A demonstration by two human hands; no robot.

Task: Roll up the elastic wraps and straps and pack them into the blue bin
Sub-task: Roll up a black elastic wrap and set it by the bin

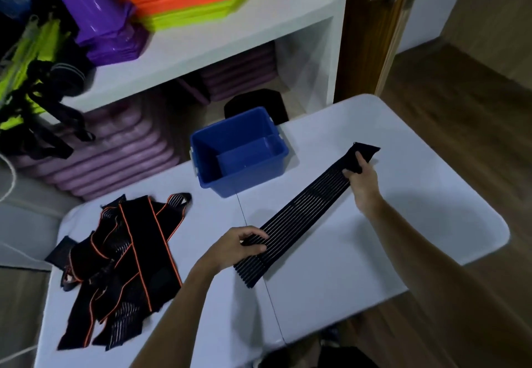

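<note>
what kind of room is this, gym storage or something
Probably a storage room for exercise gear. White shelves hold stacked purple foam mats, orange and green agility rings and purple cones. On the folding table, elastic wraps lie beside a blue bin.

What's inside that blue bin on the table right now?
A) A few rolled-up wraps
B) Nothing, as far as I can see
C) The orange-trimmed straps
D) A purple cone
B: the blue bin shows only its bare floor and walls, while the orange-trimmed straps lie in a pile on the table and the striped elastic wrap is stretched unrolled between the left hand and right hand.
</note>
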